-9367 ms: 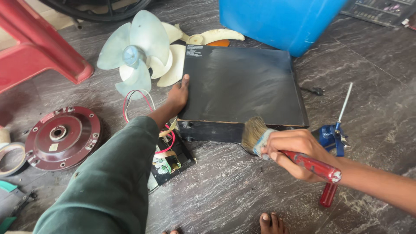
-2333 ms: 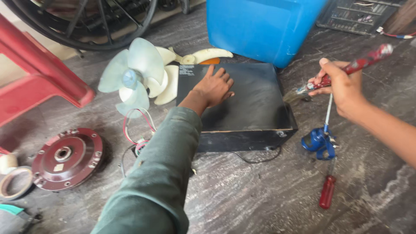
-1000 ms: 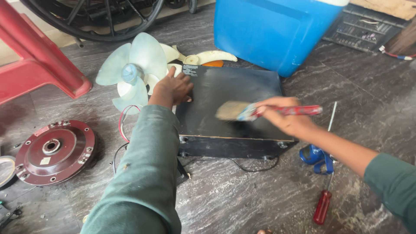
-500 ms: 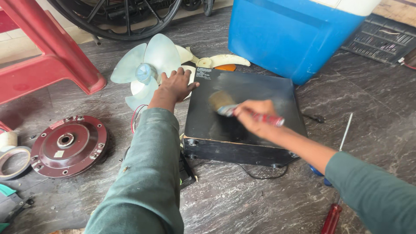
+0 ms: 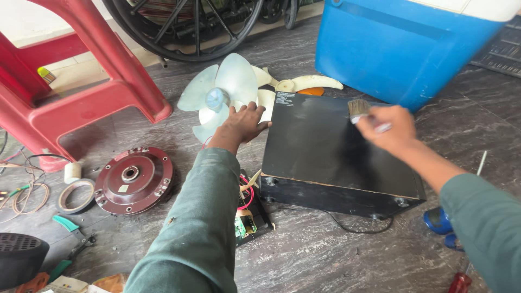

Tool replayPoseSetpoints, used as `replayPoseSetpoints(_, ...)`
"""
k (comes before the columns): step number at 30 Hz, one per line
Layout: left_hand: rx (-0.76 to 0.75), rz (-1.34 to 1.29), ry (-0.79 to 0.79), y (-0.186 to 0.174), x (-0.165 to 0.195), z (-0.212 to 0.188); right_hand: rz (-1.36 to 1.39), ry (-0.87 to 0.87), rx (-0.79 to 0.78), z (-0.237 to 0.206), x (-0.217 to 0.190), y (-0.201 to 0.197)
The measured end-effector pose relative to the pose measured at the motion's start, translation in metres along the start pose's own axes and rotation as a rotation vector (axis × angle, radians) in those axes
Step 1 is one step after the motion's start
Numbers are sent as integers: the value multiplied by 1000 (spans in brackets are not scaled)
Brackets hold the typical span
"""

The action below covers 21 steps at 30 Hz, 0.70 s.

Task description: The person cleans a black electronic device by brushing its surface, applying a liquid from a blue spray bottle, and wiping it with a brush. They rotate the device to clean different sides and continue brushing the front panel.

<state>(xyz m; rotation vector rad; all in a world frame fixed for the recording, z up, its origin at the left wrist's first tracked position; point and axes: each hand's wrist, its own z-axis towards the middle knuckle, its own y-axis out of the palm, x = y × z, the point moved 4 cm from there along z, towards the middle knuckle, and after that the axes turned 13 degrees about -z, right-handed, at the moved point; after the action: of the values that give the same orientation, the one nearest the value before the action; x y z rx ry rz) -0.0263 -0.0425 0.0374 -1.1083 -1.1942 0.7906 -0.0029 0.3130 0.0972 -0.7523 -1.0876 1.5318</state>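
Black box [image 5: 325, 149] flat, long axis near-far. Left hand [image 5: 241, 123] spread open, pressing left edge; right hand [image 5: 388, 127] gripping brush [image 5: 358, 108], bristles far-left.

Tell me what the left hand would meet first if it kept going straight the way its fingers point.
The left hand rests at the black box's left edge, fingers pointing up and slightly right. Straight on, it would probably first meet the white fan blade by its fingertips, though depth is hard to judge.
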Motion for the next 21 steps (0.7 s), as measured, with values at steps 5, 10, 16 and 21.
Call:
replayPoseSetpoints(5,-39,-54,-13,9,-1,-2,129,-227,70,5,-80,-1)
replayPoseSetpoints(10,-33,-135,4,22,5,-1,398,-754,147,-40,-150,-35)
replayPoseSetpoints(16,-29,-243,-33,32,-19,-10,426,-542,151,7,-113,-35)
replayPoseSetpoints(21,256,-558,96,52,-20,-3,393,-94,15,49,-111,15)
